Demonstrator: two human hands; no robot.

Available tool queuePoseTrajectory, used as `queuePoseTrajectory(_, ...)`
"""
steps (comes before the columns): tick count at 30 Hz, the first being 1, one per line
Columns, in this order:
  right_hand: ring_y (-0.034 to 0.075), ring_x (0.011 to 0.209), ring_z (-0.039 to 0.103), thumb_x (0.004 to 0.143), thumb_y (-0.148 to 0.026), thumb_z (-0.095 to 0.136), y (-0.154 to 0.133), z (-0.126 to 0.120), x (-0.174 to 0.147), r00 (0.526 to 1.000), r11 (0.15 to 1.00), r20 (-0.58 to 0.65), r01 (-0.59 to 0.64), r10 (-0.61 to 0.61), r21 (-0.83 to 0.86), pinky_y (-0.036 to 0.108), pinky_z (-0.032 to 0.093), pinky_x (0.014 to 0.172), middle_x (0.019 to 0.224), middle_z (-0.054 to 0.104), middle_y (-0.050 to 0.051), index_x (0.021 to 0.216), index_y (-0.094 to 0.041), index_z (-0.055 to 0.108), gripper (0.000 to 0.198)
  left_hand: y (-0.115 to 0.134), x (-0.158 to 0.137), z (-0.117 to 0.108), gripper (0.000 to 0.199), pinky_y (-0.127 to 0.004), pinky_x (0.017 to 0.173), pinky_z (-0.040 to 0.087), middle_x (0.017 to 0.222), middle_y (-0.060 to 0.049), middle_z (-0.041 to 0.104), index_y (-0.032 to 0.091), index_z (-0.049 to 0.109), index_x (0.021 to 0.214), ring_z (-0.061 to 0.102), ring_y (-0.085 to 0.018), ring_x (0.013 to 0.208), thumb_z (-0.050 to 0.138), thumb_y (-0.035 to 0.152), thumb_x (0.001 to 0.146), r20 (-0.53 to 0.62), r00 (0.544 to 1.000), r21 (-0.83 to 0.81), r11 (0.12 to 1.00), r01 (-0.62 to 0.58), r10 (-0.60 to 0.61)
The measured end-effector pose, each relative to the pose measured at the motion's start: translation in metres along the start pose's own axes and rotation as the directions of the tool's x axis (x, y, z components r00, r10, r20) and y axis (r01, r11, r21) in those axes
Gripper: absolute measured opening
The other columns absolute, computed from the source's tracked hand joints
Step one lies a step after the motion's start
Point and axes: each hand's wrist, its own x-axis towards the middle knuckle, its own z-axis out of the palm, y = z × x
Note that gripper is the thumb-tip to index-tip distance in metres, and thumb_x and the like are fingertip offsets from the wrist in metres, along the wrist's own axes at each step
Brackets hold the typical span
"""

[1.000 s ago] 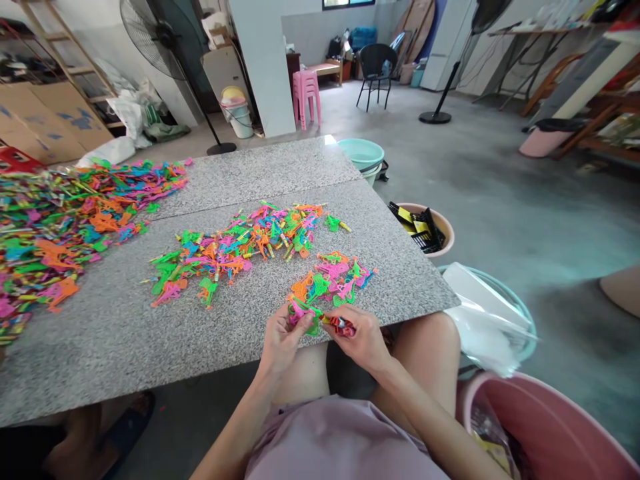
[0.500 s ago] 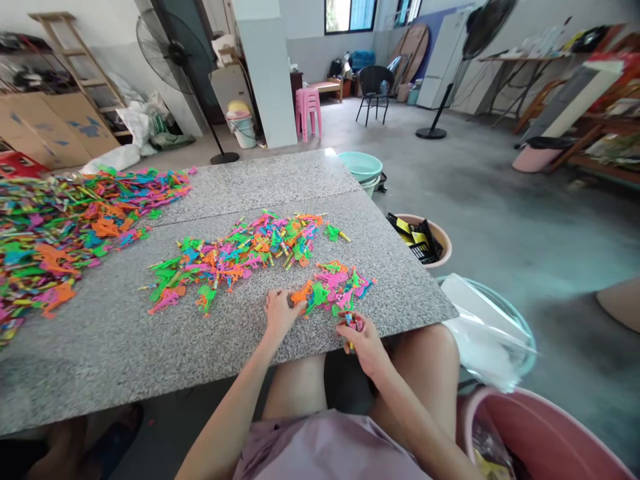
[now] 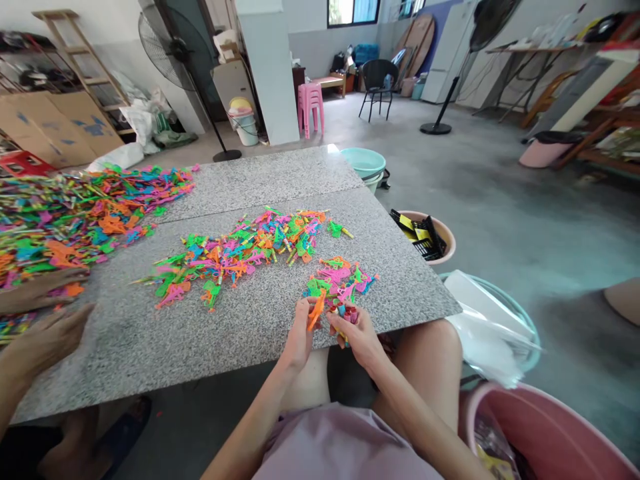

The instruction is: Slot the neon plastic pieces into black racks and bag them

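Observation:
My left hand (image 3: 301,328) is pinched on a flat orange plastic toy piece (image 3: 316,312), held up just over the table's near edge. Close beside it, my right hand (image 3: 353,331) is closed around several small striped tubes (image 3: 345,312) in red, blue and yellow; the fingers partly hide them. Beyond both hands lies a small pile of pink, green and orange plastic toy pieces (image 3: 343,277). Farther left on the speckled stone table (image 3: 200,347) spreads a larger pile of similar pieces (image 3: 240,250), some with striped tubes.
At far left a big heap of the same pieces (image 3: 110,207) covers the table, with another person's hands (image 3: 45,333) at it. To my right stand a pink tub (image 3: 545,427), a basin with clear plastic sheets (image 3: 480,327), and a tan bucket with black-and-yellow items (image 3: 425,237).
My left hand has lifted the orange piece from the small pile and brought it right, near my right hand. Another person's hands have come into view at the left.

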Motion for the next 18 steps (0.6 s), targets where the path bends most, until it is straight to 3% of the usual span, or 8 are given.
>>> queuePoseTrajectory(2,0.009,0.041,0.048,0.064,-0.049,0.081,-0.002,-0.001,-0.002,1.000,1.000,0.005,-0.005,0.005,-0.021,0.016,0.034,0.030,0.053,0.057,-0.003,0.083,-0.017,0.062,0.042,0.005,0.000,0.001,0.041,-0.028,0.067,0.048,0.094,-0.006,0.064,0.017,0.059,0.101,0.060,-0.016,0.079,0.058,0.054,0.084,0.024,0.999,-0.087,0.996,0.032,-0.030)
queuePoseTrajectory(5,0.010,0.041,0.050,0.063,-0.049,0.081,-0.006,-0.004,-0.007,1.000,0.999,-0.013,0.011,-0.011,-0.043,0.016,0.031,0.029,0.054,0.057,-0.004,0.088,-0.019,0.059,0.045,0.012,-0.001,-0.001,0.047,-0.026,0.071,0.050,0.099,-0.003,0.064,0.020,0.058,0.106,0.063,-0.015,0.083,0.079,0.041,0.070,0.002,0.999,-0.180,0.983,0.042,-0.042)
queuePoseTrajectory(9,0.009,0.043,0.049,0.067,-0.052,0.078,-0.012,-0.007,-0.016,0.997,0.996,-0.057,0.052,-0.057,-0.079,0.017,0.033,0.033,0.056,0.055,-0.005,0.080,-0.020,0.057,0.040,0.020,-0.006,-0.003,0.058,-0.024,0.074,0.050,0.095,0.001,0.067,0.023,0.059,0.111,0.065,-0.013,0.083,0.088,0.027,0.061,-0.020,0.998,-0.257,0.965,0.056,-0.063)
queuePoseTrajectory(14,0.010,0.050,0.050,0.075,-0.044,0.072,-0.020,-0.011,-0.025,0.975,0.934,-0.082,0.173,-0.208,-0.313,0.022,0.044,0.046,0.063,0.055,-0.002,0.080,-0.018,0.063,0.028,0.029,-0.015,0.000,0.035,-0.023,0.072,0.052,0.089,-0.003,0.072,0.016,0.071,0.092,0.065,-0.013,0.078,0.087,0.028,0.063,0.088,0.988,-0.271,0.952,0.145,-0.125)
queuePoseTrajectory(18,0.011,0.055,0.051,0.079,-0.038,0.068,-0.020,-0.012,-0.027,0.954,0.863,-0.049,0.244,-0.295,-0.443,0.022,0.043,0.050,0.067,0.058,0.000,0.082,-0.018,0.065,0.020,0.032,-0.019,0.003,0.031,-0.023,0.073,0.052,0.088,-0.003,0.073,0.017,0.073,0.089,0.066,-0.013,0.077,0.086,0.033,0.066,0.103,0.988,-0.266,0.954,0.140,-0.117)
